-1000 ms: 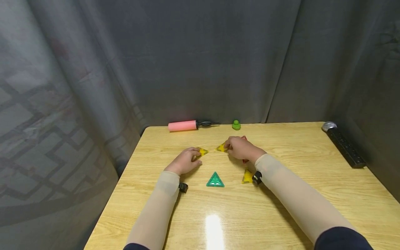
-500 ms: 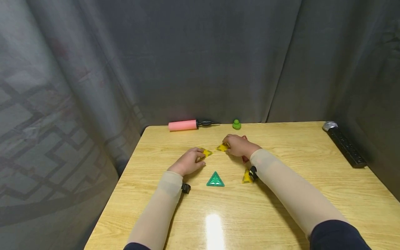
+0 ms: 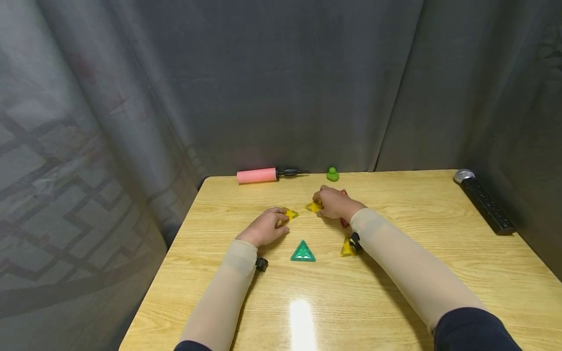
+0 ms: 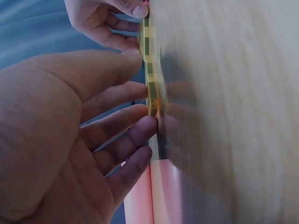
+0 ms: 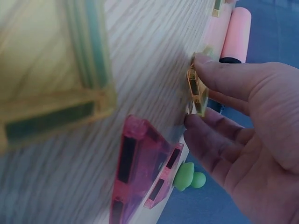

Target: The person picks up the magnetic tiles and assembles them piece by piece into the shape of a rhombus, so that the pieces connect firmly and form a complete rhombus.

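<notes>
With thumb and fingers at its edges, my left hand [image 3: 265, 227] pinches a yellow triangular magnetic tile [image 3: 291, 214] flat on the table. My right hand [image 3: 335, 202] grips another yellow triangular magnetic tile [image 5: 194, 88], also on the tabletop. The two held tiles point toward each other; a small gap shows between them in the head view. Partly covered by my right hand are red tiles [image 3: 344, 223], two of them visible in the right wrist view. A third yellow tile [image 3: 347, 248] lies beneath my right wrist. Nearer me, between both arms, lies a green triangular tile [image 3: 303, 252].
Along the back edge of the wooden table [image 3: 246, 302] lie a pink hand pump [image 3: 258, 175] with a black nozzle and a small green toy [image 3: 332, 174]. A black microphone-shaped object [image 3: 485, 204] rests by the right edge. Grey curtains [image 3: 285, 83] surround the table.
My left hand has slid right with its yellow tile, narrowing the gap to the other held tile. My right hand and forearm have shifted slightly. In the last half second almost nothing has moved.
</notes>
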A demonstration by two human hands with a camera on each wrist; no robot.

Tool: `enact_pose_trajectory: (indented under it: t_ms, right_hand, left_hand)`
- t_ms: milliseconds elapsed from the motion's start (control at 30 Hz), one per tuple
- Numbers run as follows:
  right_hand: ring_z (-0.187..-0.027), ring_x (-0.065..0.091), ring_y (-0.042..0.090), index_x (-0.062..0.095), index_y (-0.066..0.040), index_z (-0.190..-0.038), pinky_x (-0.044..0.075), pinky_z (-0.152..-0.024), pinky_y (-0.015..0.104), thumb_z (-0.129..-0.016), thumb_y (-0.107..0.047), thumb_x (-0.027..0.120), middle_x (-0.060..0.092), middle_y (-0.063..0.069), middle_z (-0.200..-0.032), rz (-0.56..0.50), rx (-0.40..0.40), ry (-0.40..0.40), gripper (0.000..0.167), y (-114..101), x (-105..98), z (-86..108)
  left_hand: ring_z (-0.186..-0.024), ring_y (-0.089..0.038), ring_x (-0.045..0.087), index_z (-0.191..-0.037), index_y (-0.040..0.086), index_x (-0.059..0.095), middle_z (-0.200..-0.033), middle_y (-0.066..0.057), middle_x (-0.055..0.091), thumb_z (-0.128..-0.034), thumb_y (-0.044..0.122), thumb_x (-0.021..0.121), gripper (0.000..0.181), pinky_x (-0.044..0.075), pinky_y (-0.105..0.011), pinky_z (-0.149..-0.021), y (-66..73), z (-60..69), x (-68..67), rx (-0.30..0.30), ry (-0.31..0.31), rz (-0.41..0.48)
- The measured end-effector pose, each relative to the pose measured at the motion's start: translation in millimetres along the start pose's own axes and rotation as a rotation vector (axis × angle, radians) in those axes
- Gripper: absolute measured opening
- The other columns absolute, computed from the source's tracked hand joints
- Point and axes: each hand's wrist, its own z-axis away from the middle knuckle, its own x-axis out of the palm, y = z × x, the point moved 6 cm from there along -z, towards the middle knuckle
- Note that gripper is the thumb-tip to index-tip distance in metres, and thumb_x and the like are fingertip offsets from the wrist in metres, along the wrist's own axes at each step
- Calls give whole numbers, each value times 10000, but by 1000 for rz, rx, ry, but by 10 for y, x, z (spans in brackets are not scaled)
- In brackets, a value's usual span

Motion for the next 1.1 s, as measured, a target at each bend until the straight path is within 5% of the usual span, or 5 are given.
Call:
enact_pose_trajectory:
  t_ms: [200, 367, 600, 867, 1100]
  right_hand:
    - [-1041, 618, 265, 670, -27, -1378, 555, -930, 429, -817, -133, 927, 554, 155, -1231, -56, 19, 37, 626, 6, -28, 3]
    - [-994, 603, 257, 716, -25, -1307, 549, -925, 406, -786, -97, 944, 572, 148, -1171, -88, 3, 64, 573, 0, -57, 10]
    - [-906, 620, 228, 749, -55, -1259, 556, -849, 419, -865, 30, 830, 676, 87, -1031, -197, 17, 70, 411, 1, -121, 19]
    - [-823, 592, 208, 761, -44, -1189, 526, -788, 380, -930, -75, 792, 672, 34, -916, -234, 39, 83, 262, -6, -152, 7]
    - [-889, 623, 220, 768, -39, -1196, 545, -845, 407, -959, -106, 778, 704, 46, -984, -251, 31, 150, 247, -32, -194, -9]
  left_hand:
    - [-1437, -270, 469, -1427, 88, 655, -1536, -62, 521, -1056, 216, 668, 393, 416, -404, -1166, 12, 11, 8, -2, 1, 3]
    - [-1433, -265, 472, -1414, 92, 666, -1527, -50, 529, -1044, 186, 685, 382, 424, -394, -1159, 24, 16, -4, 3, 5, 10]
    - [-1442, -287, 471, -1350, 89, 711, -1545, -90, 529, -1039, 177, 691, 324, 425, -399, -1158, 13, 5, 8, 4, 10, 54]
    - [-1434, -275, 475, -1367, 89, 698, -1551, -94, 515, -1039, 178, 691, 340, 438, -387, -1145, 20, -2, 29, 9, 8, 62]
    - [-1431, -262, 477, -1364, 105, 698, -1548, -75, 516, -1037, 191, 695, 338, 433, -382, -1148, 28, -10, 32, 23, 6, 58]
